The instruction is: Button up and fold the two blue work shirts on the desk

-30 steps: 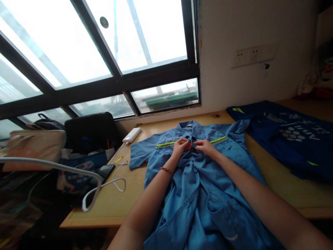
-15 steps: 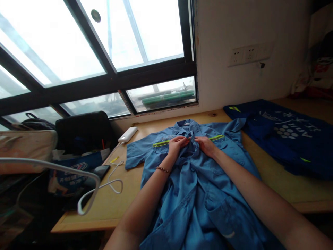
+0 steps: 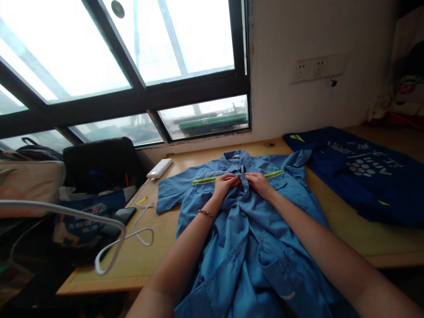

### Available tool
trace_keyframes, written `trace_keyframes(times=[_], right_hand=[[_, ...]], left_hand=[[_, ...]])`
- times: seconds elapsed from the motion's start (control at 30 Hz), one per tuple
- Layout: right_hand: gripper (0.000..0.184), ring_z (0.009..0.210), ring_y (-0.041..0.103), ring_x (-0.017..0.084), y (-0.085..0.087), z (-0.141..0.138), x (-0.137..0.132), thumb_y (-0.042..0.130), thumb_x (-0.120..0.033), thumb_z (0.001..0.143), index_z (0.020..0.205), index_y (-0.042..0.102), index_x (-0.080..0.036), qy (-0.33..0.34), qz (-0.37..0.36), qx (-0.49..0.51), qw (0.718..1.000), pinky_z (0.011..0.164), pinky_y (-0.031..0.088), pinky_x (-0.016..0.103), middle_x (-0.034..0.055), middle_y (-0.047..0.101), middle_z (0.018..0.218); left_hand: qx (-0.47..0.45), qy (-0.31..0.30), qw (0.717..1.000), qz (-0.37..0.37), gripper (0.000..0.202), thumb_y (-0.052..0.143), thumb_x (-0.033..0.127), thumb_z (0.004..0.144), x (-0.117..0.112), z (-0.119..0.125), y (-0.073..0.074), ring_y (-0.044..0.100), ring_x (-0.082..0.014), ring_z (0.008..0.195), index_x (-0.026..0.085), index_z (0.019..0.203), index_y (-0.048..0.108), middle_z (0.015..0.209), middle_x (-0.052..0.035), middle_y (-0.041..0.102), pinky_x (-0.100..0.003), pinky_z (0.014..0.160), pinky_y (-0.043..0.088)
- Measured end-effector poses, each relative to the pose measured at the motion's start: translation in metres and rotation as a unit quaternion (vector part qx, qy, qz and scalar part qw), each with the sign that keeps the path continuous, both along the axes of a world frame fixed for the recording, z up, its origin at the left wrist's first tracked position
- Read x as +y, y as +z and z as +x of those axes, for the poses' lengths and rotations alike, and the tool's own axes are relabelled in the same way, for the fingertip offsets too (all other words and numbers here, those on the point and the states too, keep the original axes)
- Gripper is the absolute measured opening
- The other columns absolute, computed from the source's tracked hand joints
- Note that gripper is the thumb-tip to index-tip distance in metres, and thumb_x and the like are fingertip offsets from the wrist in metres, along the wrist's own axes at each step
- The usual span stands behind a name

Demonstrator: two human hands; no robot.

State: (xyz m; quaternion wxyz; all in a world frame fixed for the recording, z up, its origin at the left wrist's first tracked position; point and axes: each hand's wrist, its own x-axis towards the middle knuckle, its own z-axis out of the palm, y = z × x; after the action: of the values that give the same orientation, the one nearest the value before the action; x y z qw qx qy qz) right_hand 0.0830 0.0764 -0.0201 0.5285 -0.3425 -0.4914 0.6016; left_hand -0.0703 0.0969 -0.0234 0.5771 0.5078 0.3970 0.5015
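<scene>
A blue short-sleeved work shirt (image 3: 212,247) with yellow-green chest strips lies spread front up, its collar toward the window and its lower part hanging over the near edge. My left hand (image 3: 227,182) pinches one side of the front opening below the collar. Just opposite, my right hand (image 3: 259,183) pinches the other side, the fingertips of both hands almost meeting. Between them the cloth is gathered and slightly raised. Any button or fastener under the fingers is too small to make out.
The shirt lies on a wooden table (image 3: 145,260). A dark blue garment (image 3: 361,172) with white print is at the right. On the left are a white power bank (image 3: 159,169), a white cable (image 3: 141,236), a phone (image 3: 125,215) and a black chair (image 3: 102,168).
Both hands stay at the front opening, with small finger shifts bringing the right fingertips a little closer to the left. The whole view has shifted slightly.
</scene>
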Motion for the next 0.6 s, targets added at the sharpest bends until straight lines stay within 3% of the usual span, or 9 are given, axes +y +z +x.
trace_keyframes(times=[0.17,0.4,0.47,0.6], right_hand=[[0.029,0.065,0.061,0.018,-0.001,-0.002,0.001,0.06,-0.041,0.066,0.075,0.066,-0.014,-0.042,0.025,-0.029,0.998,0.065,0.049,0.03,0.0044,0.066,0.07],[0.019,0.059,0.061,0.018,-0.003,-0.005,-0.002,0.058,-0.03,0.069,0.079,0.064,-0.015,-0.122,0.088,-0.126,0.98,0.06,0.051,0.032,0.0033,0.065,0.067],[0.016,0.066,0.06,0.018,0.0,-0.005,-0.006,0.053,-0.024,0.073,0.082,0.063,-0.016,-0.156,0.155,-0.215,0.951,0.065,0.049,0.031,0.004,0.065,0.074],[0.017,0.08,0.056,0.018,0.005,-0.009,-0.013,0.047,-0.013,0.076,0.085,0.061,-0.017,-0.181,0.287,-0.402,0.85,0.075,0.044,0.03,0.0057,0.062,0.083]], left_hand=[[0.018,0.017,0.999,0.027,0.028,0.072,0.032,0.053,0.0,0.002,0.001,0.06,-0.0143,0.058,0.012,0.071,0.064,0.063,-0.0039,0.065,-0.026,0.06,0.049],[0.034,0.031,0.997,0.066,0.023,0.07,0.032,0.055,-0.006,0.007,0.005,0.06,-0.0147,0.061,0.013,0.069,0.066,0.065,-0.0032,0.065,-0.027,0.063,0.047],[0.047,0.027,0.996,0.074,0.025,0.068,0.034,0.058,-0.007,0.007,0.006,0.059,-0.014,0.061,0.013,0.072,0.066,0.065,-0.0032,0.064,-0.026,0.062,0.047],[0.085,0.043,0.991,0.093,0.028,0.069,0.036,0.057,-0.003,0.007,0.002,0.055,-0.0114,0.056,0.012,0.07,0.065,0.061,-0.0027,0.062,-0.022,0.054,0.042]])
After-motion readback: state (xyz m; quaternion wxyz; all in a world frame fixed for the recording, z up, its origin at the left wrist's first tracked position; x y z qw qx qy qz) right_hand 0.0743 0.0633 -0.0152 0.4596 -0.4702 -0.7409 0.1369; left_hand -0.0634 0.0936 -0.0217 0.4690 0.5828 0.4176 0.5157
